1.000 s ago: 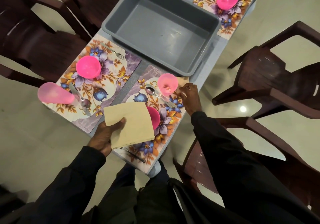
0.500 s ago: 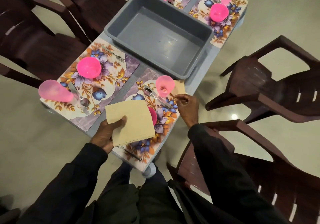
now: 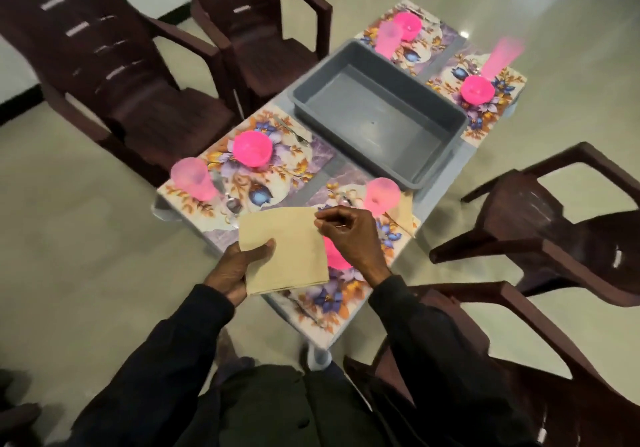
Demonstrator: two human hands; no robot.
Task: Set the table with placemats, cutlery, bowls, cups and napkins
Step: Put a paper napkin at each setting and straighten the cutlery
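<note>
The napkin stack (image 3: pixel 284 249) hovers over the near placemat (image 3: pixel 332 301), held in my left hand (image 3: pixel 239 270) grip. My right hand (image 3: pixel 349 235) has returned from the single napkin (image 3: pixel 403 213) laid beside the cup (image 3: pixel 382 194) and pinches the stack's corner, probably for the next setting.

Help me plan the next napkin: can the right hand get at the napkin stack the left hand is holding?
Probably yes. The left hand grips the napkin stack by its left edge, top face uncovered, and the right hand seems to pinch at its far right corner, with nothing between.
</note>
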